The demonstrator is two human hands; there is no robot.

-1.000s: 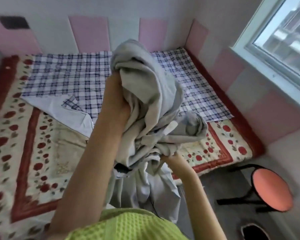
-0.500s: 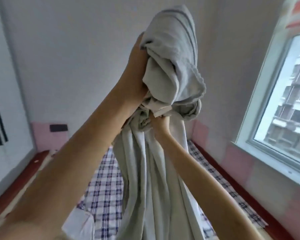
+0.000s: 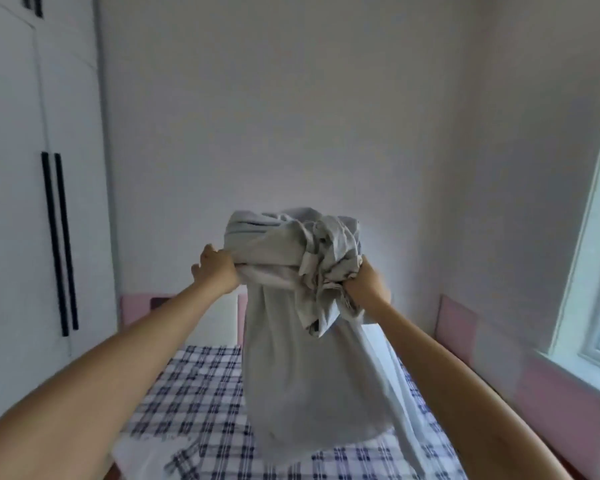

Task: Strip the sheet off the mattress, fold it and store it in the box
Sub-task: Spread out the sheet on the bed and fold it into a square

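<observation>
step: shaking out grey sheet (image 3: 302,358) | left hand (image 3: 217,270) and right hand (image 3: 366,282) apart, both gripping bunched top | tip: find corners first (it's knotted up), spread wide

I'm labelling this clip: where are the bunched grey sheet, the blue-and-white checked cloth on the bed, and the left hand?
bunched grey sheet (image 3: 291,358), head view, hanging middle panel.
blue-and-white checked cloth (image 3: 194,393), head view, flat left part.
left hand (image 3: 217,271), head view, back of the hand.
</observation>
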